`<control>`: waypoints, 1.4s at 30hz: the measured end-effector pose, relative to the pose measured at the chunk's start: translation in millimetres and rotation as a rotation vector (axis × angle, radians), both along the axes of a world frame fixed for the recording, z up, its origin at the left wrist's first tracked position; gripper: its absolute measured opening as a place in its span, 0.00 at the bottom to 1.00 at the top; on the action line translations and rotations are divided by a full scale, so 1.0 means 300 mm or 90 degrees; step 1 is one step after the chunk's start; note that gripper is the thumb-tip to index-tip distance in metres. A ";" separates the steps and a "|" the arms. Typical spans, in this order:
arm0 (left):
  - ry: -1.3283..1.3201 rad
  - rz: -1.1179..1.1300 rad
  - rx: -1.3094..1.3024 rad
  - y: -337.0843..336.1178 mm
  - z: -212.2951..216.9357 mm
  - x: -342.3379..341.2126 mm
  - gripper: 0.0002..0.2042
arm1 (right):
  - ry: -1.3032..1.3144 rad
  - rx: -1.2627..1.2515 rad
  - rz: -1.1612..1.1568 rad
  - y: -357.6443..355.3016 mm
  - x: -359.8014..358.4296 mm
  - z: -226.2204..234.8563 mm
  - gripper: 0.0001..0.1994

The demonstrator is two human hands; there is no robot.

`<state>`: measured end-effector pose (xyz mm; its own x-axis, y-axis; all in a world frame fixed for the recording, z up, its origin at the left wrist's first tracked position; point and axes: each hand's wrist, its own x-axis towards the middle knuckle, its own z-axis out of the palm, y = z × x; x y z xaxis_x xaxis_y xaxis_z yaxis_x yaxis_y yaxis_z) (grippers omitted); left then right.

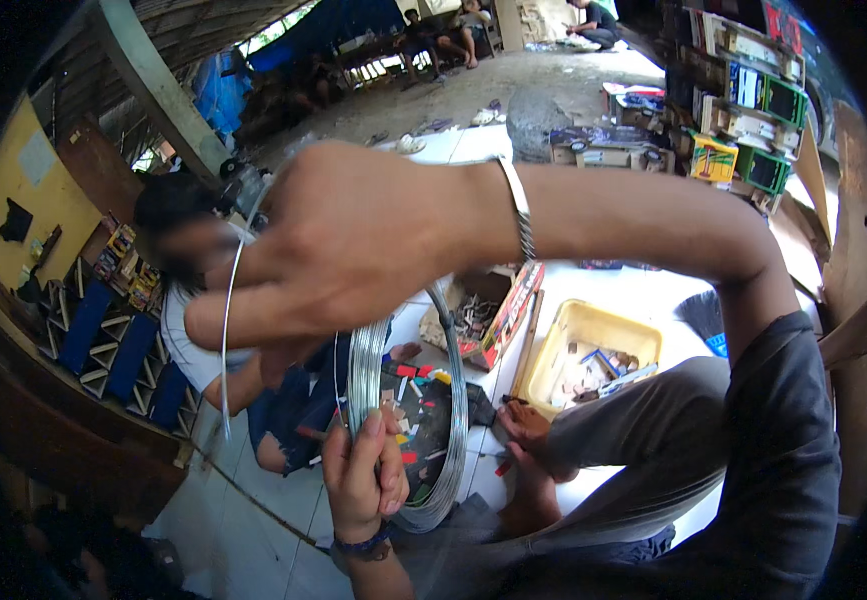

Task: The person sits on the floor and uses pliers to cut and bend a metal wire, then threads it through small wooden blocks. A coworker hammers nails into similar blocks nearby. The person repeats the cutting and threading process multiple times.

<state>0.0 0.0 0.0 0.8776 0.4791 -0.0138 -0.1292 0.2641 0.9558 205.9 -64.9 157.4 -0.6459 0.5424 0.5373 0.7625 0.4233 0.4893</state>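
Note:
My left hand [365,470] is closed around the near side of a large coil of silvery wire [450,450], which hangs upright in front of me. Raised above it, close to the camera, my right hand [328,245] has its fingers bent together on a loose wire end [225,350]. That strand runs across the fingers and curves down past them to the left. Part of the coil's top is hidden behind my right hand and wrist. Below the coil is a dark board [423,400] with small red, white and yellow scraps on it.
A yellow plastic basin [543,375] with small pieces and tools stands by my bent leg. Beside it is an open carton [498,330] of scraps. Another person [188,300] sits close at the left. Wooden toy trucks [613,148] stand at the back right.

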 end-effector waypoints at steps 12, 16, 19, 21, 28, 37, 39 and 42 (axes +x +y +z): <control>-0.014 -0.006 0.100 -0.029 -0.019 0.020 0.12 | 0.448 -0.939 0.526 -0.057 -0.356 -0.051 0.40; -0.023 -0.034 0.106 -0.036 -0.006 0.033 0.14 | 0.439 -0.950 0.662 -0.008 -0.315 0.062 0.32; -0.005 0.004 0.063 -0.031 -0.027 0.015 0.14 | 0.532 -0.701 0.497 0.050 -0.193 0.090 0.29; -0.047 -0.035 0.040 -0.010 -0.038 -0.009 0.15 | 0.602 -0.506 0.387 0.045 0.030 0.080 0.25; -0.404 -0.268 -0.210 0.076 -0.100 -0.002 0.20 | 0.767 -0.406 -0.395 -0.157 0.548 -0.452 0.42; -0.722 -0.448 -0.388 0.079 0.016 0.187 0.21 | 1.332 -0.446 -0.189 -0.159 0.402 -0.795 0.20; -0.659 -0.409 -0.260 0.057 0.027 0.216 0.25 | 1.424 -0.278 -0.098 -0.150 0.447 -0.732 0.21; -0.486 -0.194 -0.029 -0.001 -0.010 0.278 0.26 | 1.158 -0.038 -0.293 -0.291 0.604 -0.583 0.23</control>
